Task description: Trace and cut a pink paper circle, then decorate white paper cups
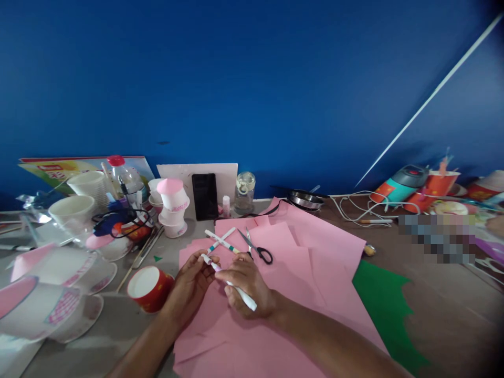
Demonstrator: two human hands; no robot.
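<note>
My right hand [246, 286] is wrapped round a white marker [244, 295] with a pinkish front end. Its front end points at a small white cap [206, 259], which my left hand [197, 273] pinches between its fingertips. Cap and marker are very close; whether they touch is hard to tell. Both hands are above overlapping pink paper sheets [283, 310]. Just beyond the fingers, two more markers [221, 240] lie crossed on the paper. Black-handled scissors [258, 248] rest open to their right.
A red paper cup [148, 289] stands left of my left forearm. Decorated white cups with pink cones [172, 205] stand at the left, near a dark phone [205, 197] and a glass jar [244, 191]. Green paper [388, 310] and white cables [354, 210] lie rightward.
</note>
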